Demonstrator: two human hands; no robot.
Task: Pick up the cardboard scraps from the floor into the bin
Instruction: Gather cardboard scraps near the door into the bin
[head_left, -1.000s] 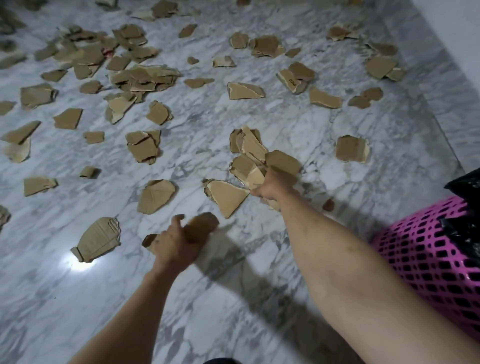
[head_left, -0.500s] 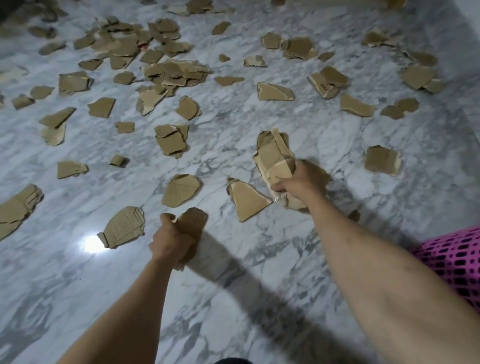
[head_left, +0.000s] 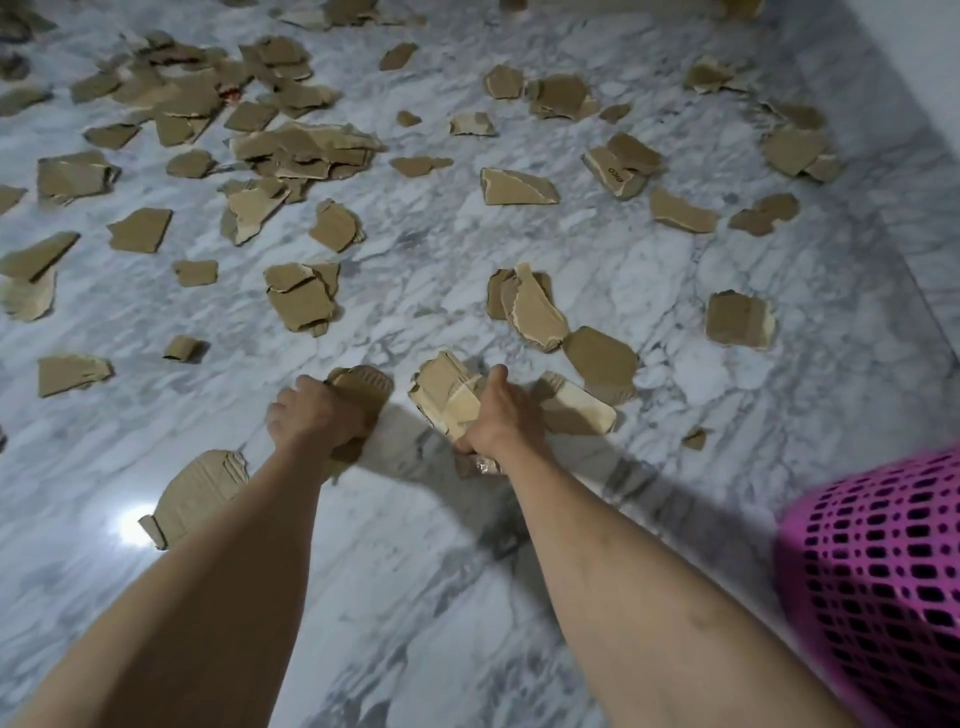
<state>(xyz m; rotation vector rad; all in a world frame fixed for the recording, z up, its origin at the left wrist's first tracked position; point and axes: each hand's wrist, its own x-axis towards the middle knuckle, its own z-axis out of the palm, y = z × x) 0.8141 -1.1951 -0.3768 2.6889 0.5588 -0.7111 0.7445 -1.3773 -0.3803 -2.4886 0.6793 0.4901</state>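
Torn brown cardboard scraps are held in both hands above the grey-veined white marble floor (head_left: 675, 291), with the bin low at the right.

The pink perforated plastic bin (head_left: 878, 561) is seen at the lower right edge, nearest the right arm and well apart from the left. The scattered brown cardboard scraps (head_left: 306, 150) are spread over the far floor, flat, ragged-edged and irregular, thickest toward the upper left. A pale, folded bundle of cardboard pieces (head_left: 447, 395) is gripped by the right hand (head_left: 501, 415), its long axis running up and away. A ribbed brown cardboard piece (head_left: 363, 387) is clutched in the left hand (head_left: 311, 415). Both loads are judged to travel rightward and back toward the bin.
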